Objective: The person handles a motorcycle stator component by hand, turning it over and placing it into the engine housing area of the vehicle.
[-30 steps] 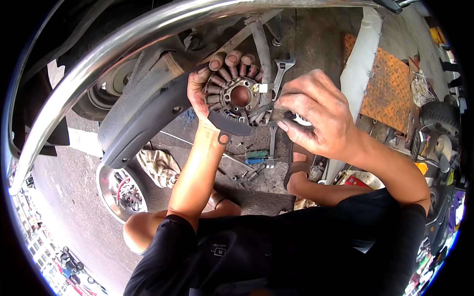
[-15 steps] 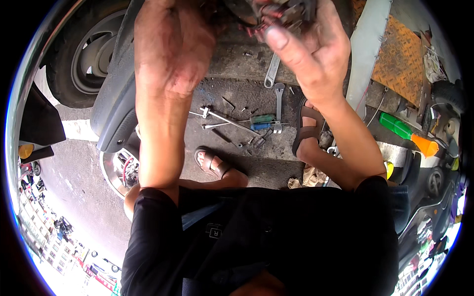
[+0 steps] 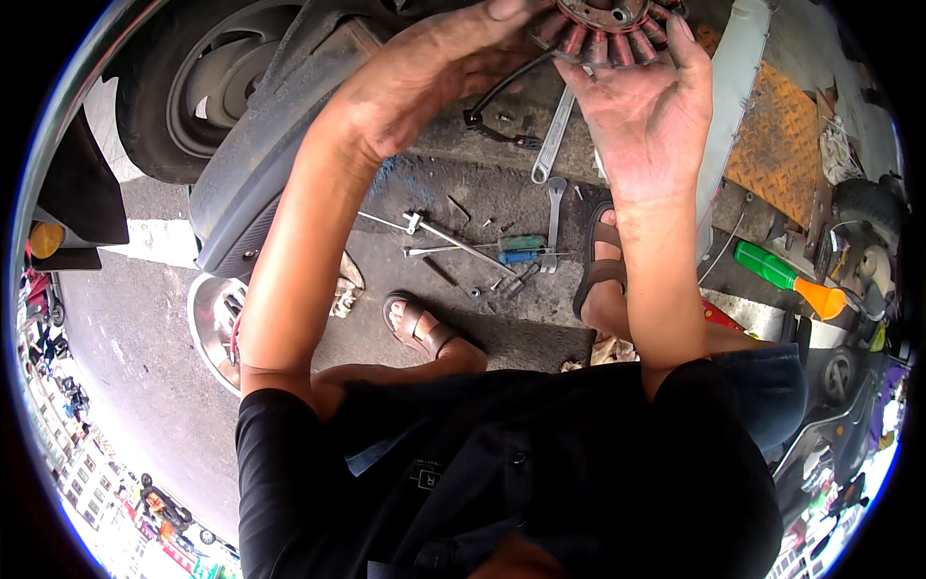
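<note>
A round stator (image 3: 612, 43) with a ring of copper-red coils rests in my right hand (image 3: 641, 116) at the top of the view. My right thumb and fingers are closed around its near rim, and its far part is cut off by the picture edge. My left hand (image 3: 415, 82) is at the stator's left side, thumb stretched toward it and fingers apart; whether it touches is unclear. A black cable (image 3: 511, 82) hangs from the stator past my left fingers, down to a dark connector (image 3: 526, 142).
On the ground lie wrenches (image 3: 555, 217), a T-handle tool (image 3: 453, 238), screwdrivers (image 3: 521, 249) and small bolts. A scooter body panel (image 3: 251, 183) and wheel (image 3: 207, 87) stand at left, with a metal bowl (image 3: 207, 328) below. At right are a green-orange funnel-like item (image 3: 772, 265) and a rusty plate (image 3: 772, 135).
The stator has turned, so its coils now show clearly, and it has shifted right with my right hand. My left hand has swung toward the right. The cable and connector have come into sight.
</note>
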The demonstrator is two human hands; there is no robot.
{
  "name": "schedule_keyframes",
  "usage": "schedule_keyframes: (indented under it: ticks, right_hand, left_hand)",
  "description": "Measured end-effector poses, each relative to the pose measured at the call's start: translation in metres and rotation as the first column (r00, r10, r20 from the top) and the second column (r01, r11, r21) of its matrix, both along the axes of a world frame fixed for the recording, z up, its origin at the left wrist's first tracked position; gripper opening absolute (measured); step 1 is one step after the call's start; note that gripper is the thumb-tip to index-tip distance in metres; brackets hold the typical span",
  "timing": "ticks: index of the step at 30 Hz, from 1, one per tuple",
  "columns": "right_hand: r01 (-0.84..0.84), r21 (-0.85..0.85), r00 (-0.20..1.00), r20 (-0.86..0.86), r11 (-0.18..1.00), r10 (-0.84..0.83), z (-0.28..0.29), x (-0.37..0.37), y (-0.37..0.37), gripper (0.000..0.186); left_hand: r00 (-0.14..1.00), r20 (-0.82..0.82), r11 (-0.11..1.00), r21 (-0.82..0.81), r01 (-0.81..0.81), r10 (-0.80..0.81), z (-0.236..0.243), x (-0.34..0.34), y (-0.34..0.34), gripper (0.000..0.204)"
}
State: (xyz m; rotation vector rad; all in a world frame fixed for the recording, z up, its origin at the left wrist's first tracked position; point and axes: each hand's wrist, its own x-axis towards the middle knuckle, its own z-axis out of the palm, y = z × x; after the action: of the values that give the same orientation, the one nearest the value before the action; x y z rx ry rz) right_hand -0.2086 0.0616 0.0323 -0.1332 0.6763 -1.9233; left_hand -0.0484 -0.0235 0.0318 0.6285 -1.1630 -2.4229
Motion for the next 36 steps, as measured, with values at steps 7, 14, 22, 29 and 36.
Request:
schedule_keyframes:
  ticks: [7,14,22,29,36]
  right_hand:
    - [-0.077,-0.105,0.954,-0.298,0.991,0.042,-0.012,0.013,-0.001,0.034]
    - [-0.109,-0.06,0.861,-0.504,0.992,0.064,-0.032,0.015,-0.014,0.039]
    - [-0.113,0.112,0.796,-0.584,0.987,0.157,-0.03,0.028,-0.007,0.033]
    - [-0.308,0.445,0.41,-0.735,0.841,0.54,-0.048,0.011,0.047,0.039]
    - [-0.006,0.924,-0.609,-0.307,0.383,0.731,-0.24,0.079,0.123,0.039]
  left_hand:
    - [0.976,-0.116,0.981,0.074,-0.178,0.186,-0.02,-0.025,0.007,0.041]
    - [0.985,-0.133,0.993,-0.038,-0.112,0.106,-0.005,0.012,-0.014,0.041]
    - [0.939,-0.319,0.99,-0.003,-0.141,0.133,-0.021,0.007,-0.018,0.033]
    - [0.923,-0.312,0.974,0.04,-0.223,0.224,-0.001,0.002,-0.001,0.032]
    - [0.903,-0.399,0.986,0.113,-0.124,0.159,-0.038,0.019,-0.037,0.032]
